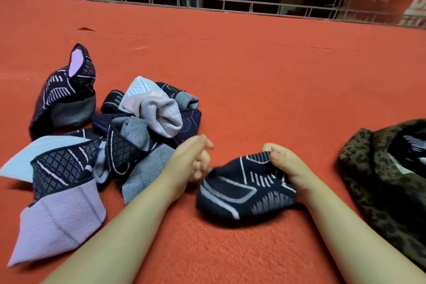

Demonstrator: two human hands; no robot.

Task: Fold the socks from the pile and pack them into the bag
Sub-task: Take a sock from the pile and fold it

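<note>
A dark navy sock (242, 191) with white line patterns lies on the red carpet in front of me. My right hand (288, 166) grips its right end, thumb on top. Just left of the sock is my left hand (196, 159), fingers curled and slightly blurred; nothing is plainly held in it. A pile of socks (138, 122) in navy, lilac and grey lies to the left. The leopard-print bag (368, 182) sits at the right edge, open, with a dark patterned sock (412, 143) inside.
Red carpet (253, 76) stretches ahead to a metal truss rail (207, 4) at the back. A single upright navy sock (66, 94) stands left of the pile. A lilac sock (57, 219) lies at the near left.
</note>
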